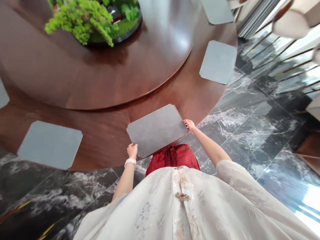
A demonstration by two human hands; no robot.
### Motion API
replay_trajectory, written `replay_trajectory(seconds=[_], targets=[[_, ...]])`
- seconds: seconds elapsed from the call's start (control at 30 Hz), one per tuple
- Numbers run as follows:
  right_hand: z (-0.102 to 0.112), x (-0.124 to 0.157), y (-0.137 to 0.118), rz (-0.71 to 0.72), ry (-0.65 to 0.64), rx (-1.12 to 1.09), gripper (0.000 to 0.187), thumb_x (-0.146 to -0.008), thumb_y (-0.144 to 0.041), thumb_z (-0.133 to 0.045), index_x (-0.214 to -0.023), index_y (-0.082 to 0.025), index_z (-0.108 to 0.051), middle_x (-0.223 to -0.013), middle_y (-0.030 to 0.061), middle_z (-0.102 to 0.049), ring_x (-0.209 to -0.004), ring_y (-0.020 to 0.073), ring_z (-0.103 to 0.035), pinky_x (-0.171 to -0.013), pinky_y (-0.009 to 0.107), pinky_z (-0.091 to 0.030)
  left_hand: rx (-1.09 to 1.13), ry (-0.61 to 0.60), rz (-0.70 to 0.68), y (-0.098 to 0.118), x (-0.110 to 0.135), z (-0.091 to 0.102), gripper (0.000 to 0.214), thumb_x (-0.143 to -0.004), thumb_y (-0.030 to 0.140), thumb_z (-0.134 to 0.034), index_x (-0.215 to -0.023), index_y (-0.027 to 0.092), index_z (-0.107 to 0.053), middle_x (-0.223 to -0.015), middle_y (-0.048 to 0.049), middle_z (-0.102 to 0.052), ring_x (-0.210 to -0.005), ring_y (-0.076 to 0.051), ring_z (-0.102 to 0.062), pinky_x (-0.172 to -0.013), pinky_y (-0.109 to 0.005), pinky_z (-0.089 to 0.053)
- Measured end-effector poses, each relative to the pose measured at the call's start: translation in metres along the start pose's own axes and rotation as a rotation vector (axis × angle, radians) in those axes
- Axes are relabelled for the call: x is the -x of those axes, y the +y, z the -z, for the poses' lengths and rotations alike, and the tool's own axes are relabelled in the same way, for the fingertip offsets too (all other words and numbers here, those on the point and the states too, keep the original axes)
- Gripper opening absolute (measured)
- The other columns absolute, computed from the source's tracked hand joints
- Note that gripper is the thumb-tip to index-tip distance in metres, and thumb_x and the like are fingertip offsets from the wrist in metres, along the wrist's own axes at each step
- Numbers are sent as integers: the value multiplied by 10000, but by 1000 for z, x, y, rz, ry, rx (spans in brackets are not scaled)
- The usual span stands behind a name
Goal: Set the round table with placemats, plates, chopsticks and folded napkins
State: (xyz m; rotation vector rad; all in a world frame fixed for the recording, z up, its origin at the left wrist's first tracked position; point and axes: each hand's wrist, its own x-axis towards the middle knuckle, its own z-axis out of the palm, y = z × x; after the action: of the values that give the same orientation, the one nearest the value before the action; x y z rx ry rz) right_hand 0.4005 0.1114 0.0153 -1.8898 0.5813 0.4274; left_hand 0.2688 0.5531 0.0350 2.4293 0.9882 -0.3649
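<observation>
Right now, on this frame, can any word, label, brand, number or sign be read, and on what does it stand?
None can be read. The grey mat at the table edge shows no marking, nor does the white wristband. The dark object in the green tabletop plant is too small to tell.

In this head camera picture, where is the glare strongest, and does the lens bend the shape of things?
In the head view, bright light glares white on the black veined marble floor at lower right; a pale sheen lies on the glossy reddish-brown round wooden turntable; the wide lens appears to stretch the cream robe in the foreground.
</observation>
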Motion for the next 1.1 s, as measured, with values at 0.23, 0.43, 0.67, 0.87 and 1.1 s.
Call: replay_trajectory(seconds=[0.23, 0.43, 0.67, 0.87, 1.1], targets=[[159, -41, 30, 21, -37, -300, 482, -858, -567, -515, -1103, -201, -712, -1070, 77, -713, -925, 183, -625, -732, 266, -505, -77, 138, -440, 300, 60, -120, 555, -831, 215, -526, -1365, 67, -496, -1347, -240, -563, -1336, -361, -471, -1129, -534, -357], [422, -125, 114, 5, 82, -373, 614, -757, -730, -555, -1074, -229, -714, -1115, 90, -720, -937, 244, -669, -759, 355, -539, -152, -27, -1136, 734, 157, -329, 584, -855, 200, -556, -1429, 123, -476, -1500, -196, -432, -1404, -327, -373, -1142, -463, -354], [760, -235, 150, -74, 291, -351, 638, -693, -717, -643, -1058, -201, -724, -1096, 111, -732, -805, 235, -694, -688, 331, -533, -374, -142, -1138, 1052, 188, -450, 614, -885, 261, -548, -1486, 167, -464, -1478, -186, -461, -1358, -362, -385, -1088, -498, -364], [910, -391, 106, -83, 238, -257, 620, -669, -702, -639, -1029, -203, -722, -1101, 126, -734, -794, 235, -713, -658, 317, -551, -193, -107, -1007, 1099, 160, -490, 642, -875, 268, -553, -1511, 255, -473, -1449, -135, -508, -1397, -373, -338, -1223, -565, -93], [958, -631, -42, -47, -38, -26, 616, -729, -614, -551, -1123, -164, -699, -1177, 143, -713, -899, 242, -702, -679, 307, -552, -95, -135, -621, 1086, 165, -468, 632, -823, 182, -544, -1449, 274, -540, -1431, -117, -538, -1448, -322, -327, -1250, -514, -113]])
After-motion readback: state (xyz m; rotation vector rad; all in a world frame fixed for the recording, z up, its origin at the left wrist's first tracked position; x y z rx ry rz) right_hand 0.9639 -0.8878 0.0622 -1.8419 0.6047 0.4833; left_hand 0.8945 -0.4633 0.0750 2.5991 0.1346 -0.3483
